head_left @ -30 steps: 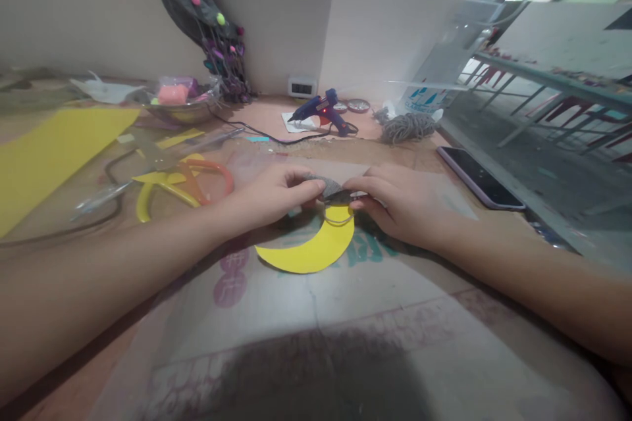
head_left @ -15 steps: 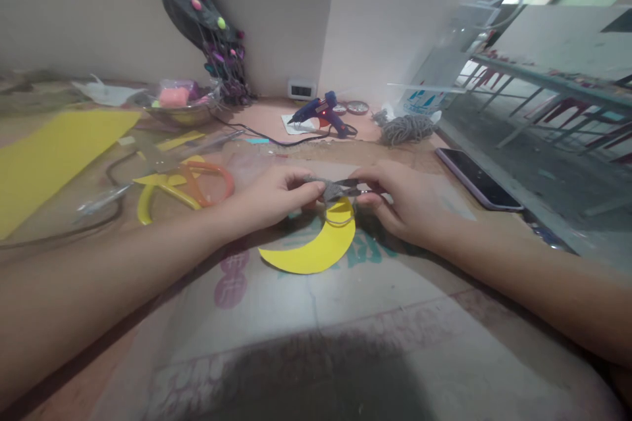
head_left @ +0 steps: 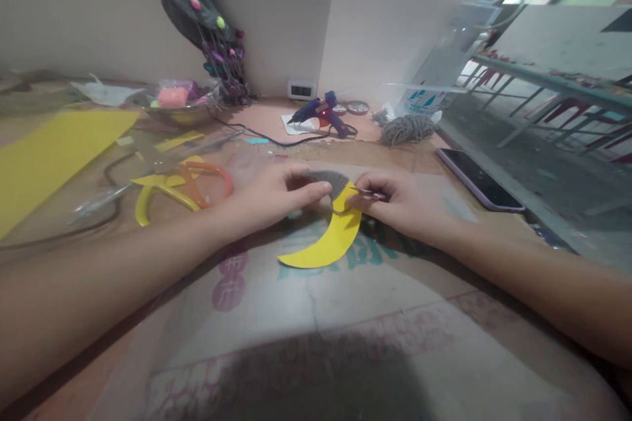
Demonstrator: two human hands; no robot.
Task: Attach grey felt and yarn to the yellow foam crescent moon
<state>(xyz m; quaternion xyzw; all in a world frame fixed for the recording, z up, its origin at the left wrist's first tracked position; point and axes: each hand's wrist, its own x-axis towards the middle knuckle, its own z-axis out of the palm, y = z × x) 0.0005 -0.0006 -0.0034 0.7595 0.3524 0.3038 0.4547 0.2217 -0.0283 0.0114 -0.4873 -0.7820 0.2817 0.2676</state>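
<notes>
A yellow crescent [head_left: 328, 243], flat like card, is held above the plastic-covered table. Grey yarn [head_left: 332, 179] is wrapped closely around its upper end, and a loose strand crosses the yellow just below. My left hand [head_left: 291, 191] is closed on the wrapped end, thumb on top. At the crescent's right edge, my right hand [head_left: 390, 197] pinches a small, thin, dark piece [head_left: 369, 194] whose kind I cannot make out; its fingertips are by the yellow edge. The crescent's far tip behind my left fingers is hidden.
Scissors [head_left: 185, 187] with orange and yellow handles lie left, near a yellow sheet [head_left: 54, 158]. A blue glue gun [head_left: 320, 112], its cord, and a grey yarn skein [head_left: 407, 129] are at the back. A phone [head_left: 478, 179] lies right, near the table edge.
The crescent has shifted slightly right and turned, showing more of its yarn-wrapped end. The dark piece in my right hand has swung and shows thinner. The loose yarn loop has drawn up against the crescent.
</notes>
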